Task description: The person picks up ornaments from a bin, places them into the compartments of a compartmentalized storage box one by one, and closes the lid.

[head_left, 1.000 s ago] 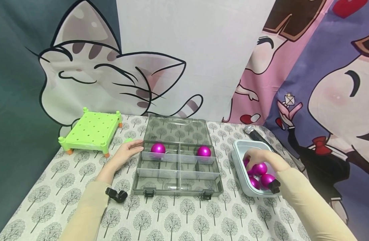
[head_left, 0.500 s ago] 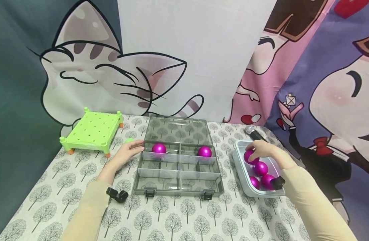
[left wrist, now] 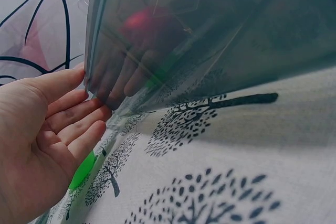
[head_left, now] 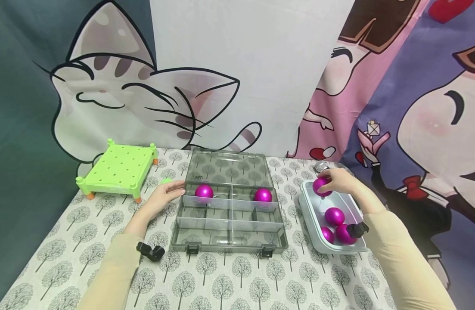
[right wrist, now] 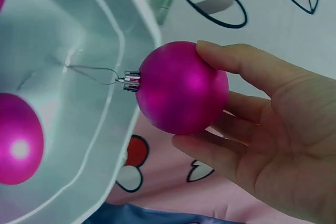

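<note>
My right hand (head_left: 339, 181) pinches a magenta Christmas bauble (right wrist: 184, 87) between thumb and fingers, raised over the far end of a pale plastic tub (head_left: 312, 224). Its silver cap and wire loop hang toward the tub's inside in the right wrist view. Several more magenta baubles (head_left: 334, 216) lie in the tub's near part. With fingers straight, my left hand (left wrist: 63, 124) touches the back left side of a clear grey divided box (head_left: 229, 249), whose lid lies open to the back. One bauble (head_left: 204, 193) sits in its back left compartment, another bauble (head_left: 263, 196) in the back right.
A lime green pegged stand (head_left: 121, 165) with orange feet is at the back left. Close to my left hand lies a small green thing (head_left: 166, 181). Behind the tub shows a microphone's head (head_left: 321, 166). A printed curtain (head_left: 206, 43) hangs behind the table.
My right hand has lifted one bauble from among the others in the tub, up and toward its far end. The left hand has stayed at the box's side.
</note>
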`<control>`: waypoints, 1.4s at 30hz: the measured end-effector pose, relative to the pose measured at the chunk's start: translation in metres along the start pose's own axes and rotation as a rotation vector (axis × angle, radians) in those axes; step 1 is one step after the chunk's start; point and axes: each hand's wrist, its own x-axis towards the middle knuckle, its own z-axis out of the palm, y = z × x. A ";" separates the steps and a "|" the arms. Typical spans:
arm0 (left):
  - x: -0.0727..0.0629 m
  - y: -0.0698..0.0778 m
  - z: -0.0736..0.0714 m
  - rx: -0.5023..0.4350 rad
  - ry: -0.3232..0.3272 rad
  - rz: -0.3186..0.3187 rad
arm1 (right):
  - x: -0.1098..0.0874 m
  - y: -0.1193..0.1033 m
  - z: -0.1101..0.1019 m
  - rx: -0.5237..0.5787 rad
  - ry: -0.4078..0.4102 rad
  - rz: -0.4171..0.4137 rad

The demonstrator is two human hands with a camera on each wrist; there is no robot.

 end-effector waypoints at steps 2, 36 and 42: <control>0.000 0.000 0.000 0.001 0.006 -0.004 | 0.002 -0.003 -0.003 -0.002 0.032 0.000; -0.001 0.001 -0.001 -0.002 -0.001 -0.005 | 0.083 -0.151 0.000 0.501 0.200 -0.108; 0.001 -0.002 -0.001 0.006 -0.001 0.003 | 0.089 -0.190 0.006 0.548 0.204 -0.156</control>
